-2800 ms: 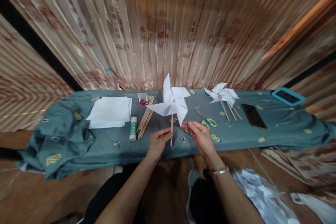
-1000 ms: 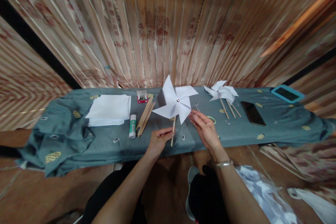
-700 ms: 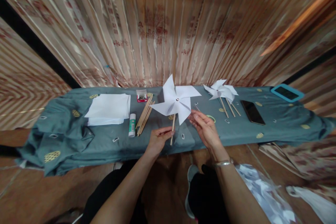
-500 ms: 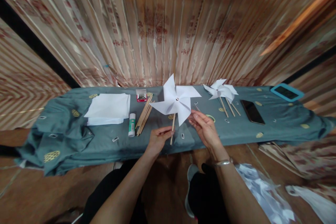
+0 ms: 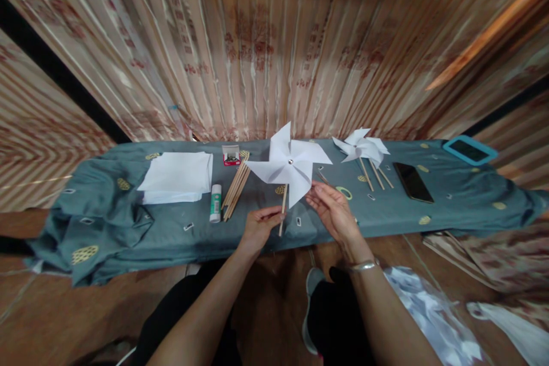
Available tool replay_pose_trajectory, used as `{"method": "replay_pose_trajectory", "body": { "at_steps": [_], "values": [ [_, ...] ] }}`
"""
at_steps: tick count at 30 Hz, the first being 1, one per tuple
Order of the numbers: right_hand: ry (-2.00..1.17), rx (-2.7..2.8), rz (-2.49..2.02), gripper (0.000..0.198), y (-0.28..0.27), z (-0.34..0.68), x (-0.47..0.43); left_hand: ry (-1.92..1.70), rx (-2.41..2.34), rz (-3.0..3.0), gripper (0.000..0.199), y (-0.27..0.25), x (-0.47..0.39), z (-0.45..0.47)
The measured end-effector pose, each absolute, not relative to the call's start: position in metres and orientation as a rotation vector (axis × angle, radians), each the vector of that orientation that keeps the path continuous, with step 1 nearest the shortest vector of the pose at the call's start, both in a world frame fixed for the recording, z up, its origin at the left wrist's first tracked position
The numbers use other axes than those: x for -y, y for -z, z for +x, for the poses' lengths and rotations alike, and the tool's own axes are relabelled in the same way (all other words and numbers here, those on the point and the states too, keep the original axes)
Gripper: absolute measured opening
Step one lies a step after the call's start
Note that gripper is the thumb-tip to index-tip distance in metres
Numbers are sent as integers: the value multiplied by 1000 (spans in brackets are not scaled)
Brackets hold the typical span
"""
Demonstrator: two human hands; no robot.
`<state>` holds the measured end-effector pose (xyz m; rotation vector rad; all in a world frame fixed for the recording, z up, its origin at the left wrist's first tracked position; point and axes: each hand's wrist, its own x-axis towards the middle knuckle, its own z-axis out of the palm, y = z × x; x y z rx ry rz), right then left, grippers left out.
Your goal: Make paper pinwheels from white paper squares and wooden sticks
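A white paper pinwheel [image 5: 285,168] with a silver pin at its hub stands upright before me on a thin wooden stick [image 5: 283,206]. My left hand [image 5: 261,226] pinches the lower part of that stick between thumb and fingers. At the pinwheel's lower right blade is my right hand [image 5: 332,209], its fingers loosely bent and slightly apart; the fingertips meet the blade's edge, but I see no grip on it. Behind the right hand lie scissors with a pale green handle [image 5: 346,193], partly hidden.
On the cloth-covered table [image 5: 171,240], white paper sheets [image 5: 175,174], a glue stick [image 5: 215,203], wooden sticks [image 5: 235,189] and a red box of pins [image 5: 231,156] lie left. Finished pinwheels [image 5: 362,147], a phone [image 5: 413,182] and a blue-framed device [image 5: 469,150] are right. A bag of paper scraps [image 5: 429,314] sits below.
The pinwheel's blades have turned slightly clockwise. My right hand has shifted a little at the blade's edge, while my left hand keeps its hold on the stick.
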<state>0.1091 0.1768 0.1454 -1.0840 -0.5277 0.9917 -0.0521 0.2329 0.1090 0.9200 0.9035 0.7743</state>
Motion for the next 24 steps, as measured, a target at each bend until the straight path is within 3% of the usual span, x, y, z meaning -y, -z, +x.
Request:
{"method": "replay_pose_trajectory", "body": {
  "at_steps": [24],
  "values": [
    [-1056, 643, -1206, 35, -145, 87, -182, -772, -866, 995, 28, -111, -231, -53]
  ]
}}
